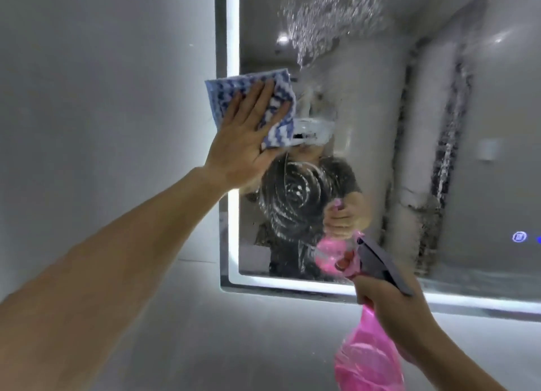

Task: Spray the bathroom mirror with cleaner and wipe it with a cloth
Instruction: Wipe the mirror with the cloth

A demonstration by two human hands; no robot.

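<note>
The bathroom mirror [377, 121] hangs on the wall with a lit white strip around its edge. Foamy cleaner streaks cover its top, middle and right side. My left hand [248, 135] presses a blue-and-white patterned cloth [278, 97] flat against the mirror's left part, fingers spread over it. My right hand [392, 305] grips the neck of a pink spray bottle [367, 358] with a dark trigger head, held low in front of the mirror's bottom edge, nozzle aimed up at the glass.
A plain grey wall [102, 83] lies left of and below the mirror. Small blue touch icons [519, 237] glow at the mirror's right edge. The glass reflects a person holding the bottle.
</note>
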